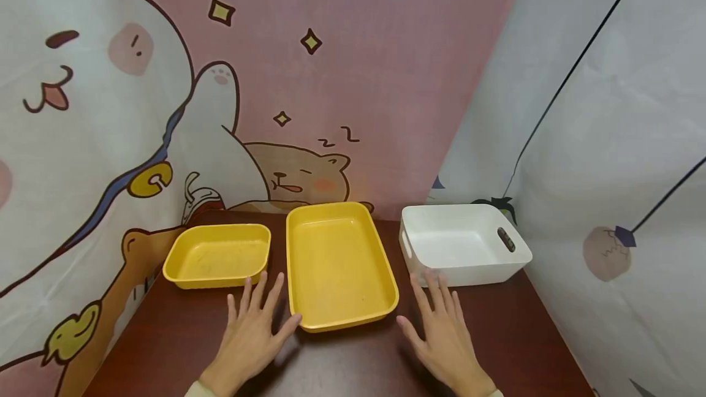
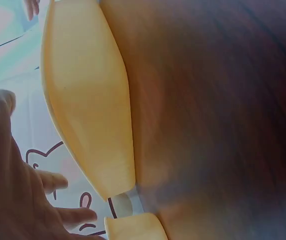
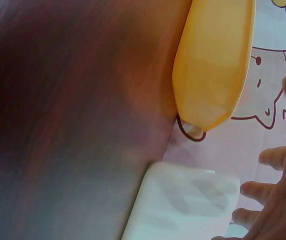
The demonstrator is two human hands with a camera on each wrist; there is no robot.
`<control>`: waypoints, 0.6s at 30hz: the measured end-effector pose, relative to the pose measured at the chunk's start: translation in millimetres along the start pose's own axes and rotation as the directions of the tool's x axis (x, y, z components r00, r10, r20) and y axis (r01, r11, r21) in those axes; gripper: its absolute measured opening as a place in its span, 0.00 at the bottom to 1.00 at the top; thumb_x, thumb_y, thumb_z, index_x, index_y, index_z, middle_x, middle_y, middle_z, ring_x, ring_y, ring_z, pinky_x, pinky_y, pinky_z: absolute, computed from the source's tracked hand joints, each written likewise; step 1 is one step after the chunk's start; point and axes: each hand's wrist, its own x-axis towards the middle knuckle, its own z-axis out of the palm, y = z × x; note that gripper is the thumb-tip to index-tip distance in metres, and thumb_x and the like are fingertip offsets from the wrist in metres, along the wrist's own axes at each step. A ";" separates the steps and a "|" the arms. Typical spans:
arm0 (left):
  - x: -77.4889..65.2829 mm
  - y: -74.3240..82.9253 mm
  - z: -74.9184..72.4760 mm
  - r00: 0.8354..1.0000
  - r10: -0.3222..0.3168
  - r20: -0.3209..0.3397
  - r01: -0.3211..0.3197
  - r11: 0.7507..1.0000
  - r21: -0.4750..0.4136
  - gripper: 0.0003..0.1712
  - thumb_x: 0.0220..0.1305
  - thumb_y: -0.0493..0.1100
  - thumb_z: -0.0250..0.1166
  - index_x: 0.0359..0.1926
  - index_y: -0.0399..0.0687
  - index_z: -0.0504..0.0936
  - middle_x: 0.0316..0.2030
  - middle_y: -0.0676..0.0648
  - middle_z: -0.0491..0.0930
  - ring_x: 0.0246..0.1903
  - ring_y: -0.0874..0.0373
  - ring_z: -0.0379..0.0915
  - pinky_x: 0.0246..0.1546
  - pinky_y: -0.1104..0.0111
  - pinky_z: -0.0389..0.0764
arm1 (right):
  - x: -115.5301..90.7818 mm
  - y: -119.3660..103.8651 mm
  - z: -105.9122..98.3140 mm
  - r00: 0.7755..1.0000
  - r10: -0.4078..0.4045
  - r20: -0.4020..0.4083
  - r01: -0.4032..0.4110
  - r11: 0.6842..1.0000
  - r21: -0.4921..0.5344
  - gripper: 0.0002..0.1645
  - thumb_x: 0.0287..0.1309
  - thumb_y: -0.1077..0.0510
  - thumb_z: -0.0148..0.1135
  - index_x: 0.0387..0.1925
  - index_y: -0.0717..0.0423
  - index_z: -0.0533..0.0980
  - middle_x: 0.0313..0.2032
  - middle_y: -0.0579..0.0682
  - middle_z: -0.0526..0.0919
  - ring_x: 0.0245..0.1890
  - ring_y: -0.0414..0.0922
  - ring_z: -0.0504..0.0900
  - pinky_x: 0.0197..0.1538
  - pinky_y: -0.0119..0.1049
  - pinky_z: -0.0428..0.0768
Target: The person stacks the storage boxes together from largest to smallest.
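Observation:
Three containers stand in a row on a dark brown table. A large yellow tray (image 1: 342, 268) lies in the middle, with a smaller yellow tray (image 1: 217, 256) to its left and a white bin (image 1: 469, 274) with cut-out handles to its right. My left hand (image 1: 250, 332), fingers spread, hovers between the two yellow trays; its thumb tip overlaps the large tray's near corner, and contact cannot be told. Near the front of the white bin, my right hand (image 1: 444, 336) is spread too, holding nothing. Both wrist views show the hands above the table beside the tray walls.
The brown table (image 1: 342, 366) reaches back to a cartoon-printed cloth (image 1: 386, 78) hung behind it. A pale cloth (image 1: 607, 139) with dark lines runs along the right side.

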 end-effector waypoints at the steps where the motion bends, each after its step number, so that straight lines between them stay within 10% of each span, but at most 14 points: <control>1: 1.3 0.6 0.2 1.000 -0.001 0.006 0.001 1.000 -0.008 0.56 0.82 0.78 0.60 0.97 0.66 0.51 0.94 0.35 0.55 0.92 0.22 0.46 0.83 0.14 0.47 | 0.6 -1.6 1.0 1.000 -0.008 -0.005 0.008 1.000 0.000 0.54 0.80 0.36 0.71 0.95 0.43 0.59 0.92 0.62 0.61 0.90 0.72 0.61 0.81 0.82 0.69; 18: 11.7 -2.0 7.9 0.991 0.058 0.118 -0.042 0.990 -0.136 0.56 0.87 0.69 0.63 0.97 0.49 0.48 0.94 0.39 0.56 0.92 0.32 0.55 0.89 0.25 0.55 | 11.4 -31.5 19.6 0.981 0.139 0.137 -0.171 0.953 0.251 0.46 0.87 0.45 0.68 0.92 0.59 0.63 0.84 0.65 0.75 0.81 0.65 0.79 0.77 0.66 0.83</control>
